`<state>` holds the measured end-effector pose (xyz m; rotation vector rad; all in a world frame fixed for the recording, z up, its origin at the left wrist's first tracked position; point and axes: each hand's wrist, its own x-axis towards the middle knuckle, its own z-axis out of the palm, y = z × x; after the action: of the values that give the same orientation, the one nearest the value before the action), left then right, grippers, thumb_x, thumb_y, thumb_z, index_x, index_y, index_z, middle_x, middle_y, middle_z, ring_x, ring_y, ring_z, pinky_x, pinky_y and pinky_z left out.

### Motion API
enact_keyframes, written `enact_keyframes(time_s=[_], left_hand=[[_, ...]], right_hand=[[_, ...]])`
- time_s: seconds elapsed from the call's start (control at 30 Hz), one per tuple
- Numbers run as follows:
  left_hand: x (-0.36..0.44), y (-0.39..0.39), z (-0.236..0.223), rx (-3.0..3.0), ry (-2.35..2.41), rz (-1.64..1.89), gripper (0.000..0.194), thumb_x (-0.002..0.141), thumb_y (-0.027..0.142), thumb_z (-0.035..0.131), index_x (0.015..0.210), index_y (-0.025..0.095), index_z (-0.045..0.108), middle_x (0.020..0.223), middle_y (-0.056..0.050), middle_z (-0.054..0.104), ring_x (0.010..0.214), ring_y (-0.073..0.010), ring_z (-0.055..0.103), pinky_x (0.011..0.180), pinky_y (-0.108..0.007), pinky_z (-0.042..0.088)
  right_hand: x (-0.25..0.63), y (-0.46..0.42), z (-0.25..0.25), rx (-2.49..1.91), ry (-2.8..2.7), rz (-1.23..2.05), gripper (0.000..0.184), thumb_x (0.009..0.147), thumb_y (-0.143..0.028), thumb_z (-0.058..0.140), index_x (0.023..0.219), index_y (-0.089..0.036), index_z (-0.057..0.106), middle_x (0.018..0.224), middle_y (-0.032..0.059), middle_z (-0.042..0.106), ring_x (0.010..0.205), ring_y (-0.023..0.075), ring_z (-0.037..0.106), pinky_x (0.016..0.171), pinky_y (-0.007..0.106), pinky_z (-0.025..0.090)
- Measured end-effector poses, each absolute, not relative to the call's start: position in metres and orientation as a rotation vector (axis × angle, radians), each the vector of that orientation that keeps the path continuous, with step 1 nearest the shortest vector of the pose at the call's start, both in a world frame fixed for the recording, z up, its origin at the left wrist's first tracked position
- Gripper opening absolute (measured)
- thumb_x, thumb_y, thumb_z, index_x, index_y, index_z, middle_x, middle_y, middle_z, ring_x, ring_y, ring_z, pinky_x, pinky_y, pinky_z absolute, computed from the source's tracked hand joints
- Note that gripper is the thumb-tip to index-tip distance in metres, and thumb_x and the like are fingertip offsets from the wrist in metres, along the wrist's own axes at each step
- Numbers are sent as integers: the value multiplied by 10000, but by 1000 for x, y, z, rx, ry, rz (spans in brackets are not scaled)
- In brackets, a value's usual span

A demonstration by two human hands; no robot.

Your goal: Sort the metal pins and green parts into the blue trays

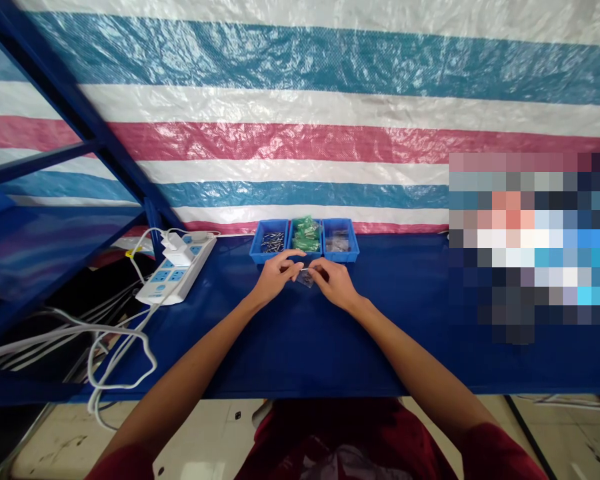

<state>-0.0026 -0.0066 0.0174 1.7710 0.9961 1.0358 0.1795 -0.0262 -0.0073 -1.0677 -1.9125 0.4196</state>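
A striped plastic sheet (300, 107) in white, blue and red fills the upper part of the frame, behind a dark blue surface (290, 347). At the centre of the frame, a small clear bag (306, 278) hangs just in front of the trays. The left hand (281, 272) seems to pinch its upper edge between thumb and fingertips, with the forefinger reaching out toward the middle tray; the right hand (331, 277) pinches the other side between thumb and curled fingers. Dark specks show in the bag, but they are too small to identify. The likeliest trouble is a slip: the film is thin and the grip covers only a narrow edge, so if one hand lets go, the bag could tip and spill what it holds. Pulling the two sides apart too hard might tear it. The reaching left forefinger is close to the middle tray and could knock its pile if the hand lifts carelessly. Three blue trays stand in a row: the left tray (257, 255) holds loose metal screws (272, 243), the middle tray (315, 255) green packets (307, 233) heaped above its rim, and the right tray (341, 257) clear packets (338, 241) whose contents are unclear. The heaped packets look the likeliest to slide out if bumped. At the left of the frame, a white power strip (189, 272) and loose cables (147, 353) lie well apart from both hands; a snagged cable could drag the strip.
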Motion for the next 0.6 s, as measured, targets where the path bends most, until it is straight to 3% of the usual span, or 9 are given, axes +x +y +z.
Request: enact_keyframes(time_s=[0.2,0.33,0.6], left_hand=[[-2,-2,16,1615,939,1119,339,805,381,670,1042,139,649,656,-10,656,460,-81,470,446,-204,412],[-3,3,13,1577,925,1177,290,752,365,726,898,117,688,748,-73,711,540,-116,556,486,-233,473],[-6,3,7,1784,1103,1295,229,825,366,646,810,143,695,694,-28,684,517,-101,538,486,-209,436]], right_hand=[[181,-26,-7,-1089,-1846,431,213,936,-337,453,862,-202,599,671,-4,604,597,135,560,618,247,420],[182,-25,-8,-1122,-1723,429,238,936,-361,448,862,-195,601,680,0,604,573,132,548,616,248,435],[182,-25,-5,-1163,-1723,399,306,953,-384,401,916,-182,628,713,16,634,631,145,583,667,249,447]])
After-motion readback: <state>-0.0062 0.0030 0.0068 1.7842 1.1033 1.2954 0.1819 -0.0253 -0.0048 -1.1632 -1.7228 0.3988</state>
